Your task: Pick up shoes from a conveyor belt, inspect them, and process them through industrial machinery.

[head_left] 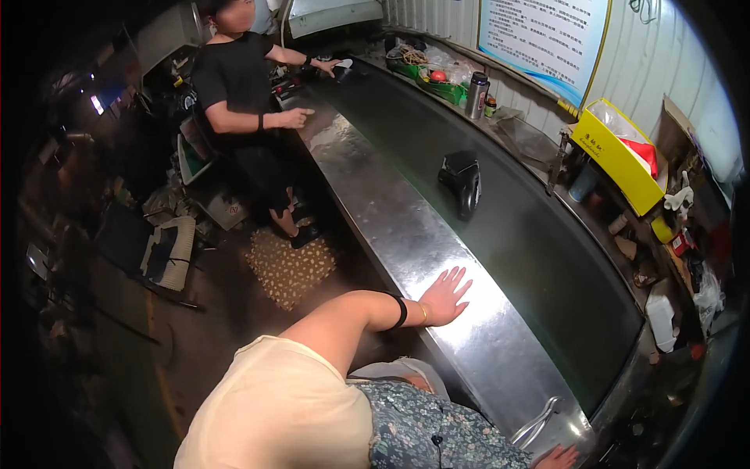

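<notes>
My left hand (445,297) lies flat on the shiny metal ledge (406,215), fingers spread, with nothing in it. At the lower edge, my right hand (558,458) shows only in part. Its fingers are stretched out on the near end of the ledge, and it looks bare. Close to it lies a slim, bright metal tool with a looped end (537,422), whose kind I cannot make out. Beyond the ledge, a black shoe (462,185) rests on the dark green belt (508,234), apart from both hands.
Across at the far left a person in black (234,86) stands by the belt, one hand near a small pale item (344,64). Along the wall are a steel flask (476,95), a yellow box (621,156) and a white jug (662,316). A chair (168,254) stands left.
</notes>
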`<state>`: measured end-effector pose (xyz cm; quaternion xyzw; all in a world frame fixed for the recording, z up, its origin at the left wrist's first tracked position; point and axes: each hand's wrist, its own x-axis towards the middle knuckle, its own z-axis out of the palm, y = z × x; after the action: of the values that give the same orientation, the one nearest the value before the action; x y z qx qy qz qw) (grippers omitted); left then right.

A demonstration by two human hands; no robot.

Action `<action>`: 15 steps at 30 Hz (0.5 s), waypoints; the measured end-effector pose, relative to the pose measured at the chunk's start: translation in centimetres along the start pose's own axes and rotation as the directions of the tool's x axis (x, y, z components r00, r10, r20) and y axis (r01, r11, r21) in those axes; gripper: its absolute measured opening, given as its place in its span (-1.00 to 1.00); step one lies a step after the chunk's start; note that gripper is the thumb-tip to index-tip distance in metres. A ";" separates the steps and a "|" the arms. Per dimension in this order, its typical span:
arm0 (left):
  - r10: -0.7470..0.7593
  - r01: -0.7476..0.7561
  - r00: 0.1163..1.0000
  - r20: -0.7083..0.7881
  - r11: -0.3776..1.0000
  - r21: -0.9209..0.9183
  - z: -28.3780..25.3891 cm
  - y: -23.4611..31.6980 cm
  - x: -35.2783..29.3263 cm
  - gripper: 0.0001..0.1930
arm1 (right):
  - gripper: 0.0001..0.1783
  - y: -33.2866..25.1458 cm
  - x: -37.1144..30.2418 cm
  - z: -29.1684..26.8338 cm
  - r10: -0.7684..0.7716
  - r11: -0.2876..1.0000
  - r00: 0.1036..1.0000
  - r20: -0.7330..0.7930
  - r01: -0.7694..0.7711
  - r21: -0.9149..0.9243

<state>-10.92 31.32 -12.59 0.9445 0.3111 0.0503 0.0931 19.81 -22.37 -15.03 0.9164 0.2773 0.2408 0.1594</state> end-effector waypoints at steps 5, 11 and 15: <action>0.005 -0.005 0.999 -0.046 1.000 -0.001 -0.3 -0.2 0.5 -0.36 | -0.40 -0.5 0.3 -0.1 0.074 0.997 0.993 0.087 -0.076 0.022; 0.002 -0.002 1.000 0.004 1.000 0.013 0.1 0.5 -0.6 -0.36 | -0.37 -0.4 0.0 -2.1 0.034 0.999 0.990 0.140 -0.037 0.022; 0.002 -0.002 1.000 -0.014 1.000 0.021 -0.1 0.5 -0.5 -0.37 | -0.40 0.2 -0.7 -1.1 0.075 0.991 0.986 0.150 -0.090 0.096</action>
<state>-11.07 30.61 -12.39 0.9454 0.3112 0.0536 0.0808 18.80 -22.78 -14.29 0.9493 0.2384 0.1647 0.1220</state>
